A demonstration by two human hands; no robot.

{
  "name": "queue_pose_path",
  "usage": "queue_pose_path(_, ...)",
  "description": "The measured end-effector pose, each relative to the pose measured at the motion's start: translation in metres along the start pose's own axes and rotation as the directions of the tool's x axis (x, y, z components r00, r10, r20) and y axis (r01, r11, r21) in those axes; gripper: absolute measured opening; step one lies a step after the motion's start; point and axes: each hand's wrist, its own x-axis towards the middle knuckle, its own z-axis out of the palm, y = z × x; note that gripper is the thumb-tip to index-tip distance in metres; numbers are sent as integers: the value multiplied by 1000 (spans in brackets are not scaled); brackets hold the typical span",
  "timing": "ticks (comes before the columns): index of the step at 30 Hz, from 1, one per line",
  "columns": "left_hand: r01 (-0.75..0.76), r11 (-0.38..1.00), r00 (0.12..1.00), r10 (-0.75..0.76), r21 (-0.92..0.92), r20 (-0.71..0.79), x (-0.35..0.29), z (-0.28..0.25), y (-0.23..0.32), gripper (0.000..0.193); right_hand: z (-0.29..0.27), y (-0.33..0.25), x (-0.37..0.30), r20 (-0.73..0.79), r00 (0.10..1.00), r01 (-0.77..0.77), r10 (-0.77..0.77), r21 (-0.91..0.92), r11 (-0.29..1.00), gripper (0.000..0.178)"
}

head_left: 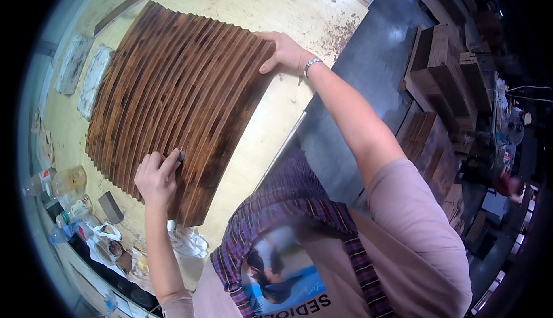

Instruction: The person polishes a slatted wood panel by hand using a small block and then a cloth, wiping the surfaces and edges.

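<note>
A row of dark brown wooden slats (pixel 178 87) lies side by side on the pale worktable (pixel 271 116), their ends making a jagged edge. My left hand (pixel 156 180) is closed low on the slats. Between its thumb and fingertips it pinches a small dark grey piece (pixel 181 156), too small to name. At the far right corner my right hand (pixel 283 52) grips the slats, with the thumb on the top face and the fingers over the end. The undersides of the slats are hidden.
Two whitish blocks (pixel 94 82) lie left of the slats. Plastic bottles (pixel 69 182), a small dark block (pixel 110 207) and a white bag (pixel 105 243) sit at the lower left. Stacked brown boards (pixel 443 70) stand beyond the table's right edge. Another person (pixel 510 184) is far right.
</note>
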Motion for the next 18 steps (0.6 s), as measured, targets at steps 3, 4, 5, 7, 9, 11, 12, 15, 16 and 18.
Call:
queue_pose_path(3,18,999,999,-20,-45,-48,15,10,7,29,5,-15,-4,24,997,-67,68,-26,997,98)
queue_pose_path(4,28,999,997,-31,-44,-64,26,14,11,29,4,-17,-4,28,998,-51,52,-22,998,96)
queue_pose_path(5,41,998,995,-46,-52,-93,29,16,11,29,5,-16,-4,35,999,-35,35,-20,999,94)
queue_pose_path(7,116,986,975,-136,-120,-175,28,15,8,30,5,-10,-2,26,999,-38,37,30,999,94)
queue_pose_path(9,260,936,926,-312,-239,-213,7,1,-4,30,4,-18,-7,-9,1000,-27,27,-69,997,94)
queue_pose_path(11,388,856,847,-478,-341,-234,-33,-19,-22,26,4,-17,-6,-8,1000,-17,16,-73,997,94)
queue_pose_path(12,473,796,768,-582,-377,-266,-59,-22,-31,25,2,-9,-2,3,1000,-15,15,-37,999,93)
queue_pose_path(15,736,584,518,-811,-342,-272,-163,-22,-58,25,11,-24,-10,12,998,-60,60,78,995,91)
queue_pose_path(16,779,514,459,-858,-359,-232,-188,-18,-61,26,13,-33,-15,4,997,-82,82,112,990,91)
queue_pose_path(18,852,358,326,-934,-382,-147,-225,-9,-63,26,12,-32,-17,7,996,-94,94,164,982,90)
